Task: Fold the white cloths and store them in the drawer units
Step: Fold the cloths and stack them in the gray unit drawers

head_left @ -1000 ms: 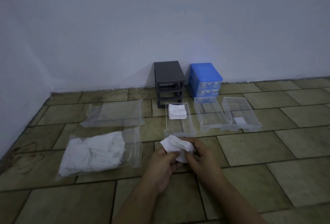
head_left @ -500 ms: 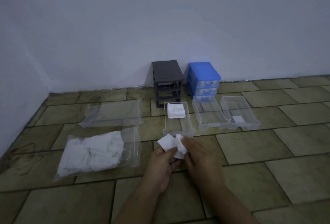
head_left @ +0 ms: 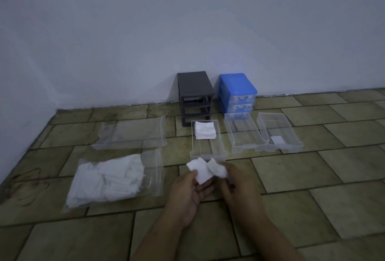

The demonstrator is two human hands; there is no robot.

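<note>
Head view: left hand (head_left: 188, 190) pinches flat half of cloth (head_left: 201, 172), right hand (head_left: 235, 185) pinches bunched half, held above floor, just short of nearest tray (head_left: 220, 135), probably for short drop onto folded stack (head_left: 205, 130).

So the small white cloth (head_left: 205, 172) being held looks soft and matt, kinda fluffy, same as the folded white cloth square (head_left: 205, 130) in the clear, smooth plastic drawer tray (head_left: 220, 146). The other two clear plastic trays (head_left: 242, 135) (head_left: 281, 133) have that see-through sheen. The dark grey drawer unit (head_left: 194, 94) is matt plastic; the blue drawer unit (head_left: 237, 92) is glossier. The clear bag of white cloths (head_left: 112, 177) and the empty clear bag (head_left: 133, 132) are thin shiny film. The tiled floor (head_left: 312, 177) looks dull, stone-like and scuffed, and the wall (head_left: 187, 21) is flat matt paint.
</note>
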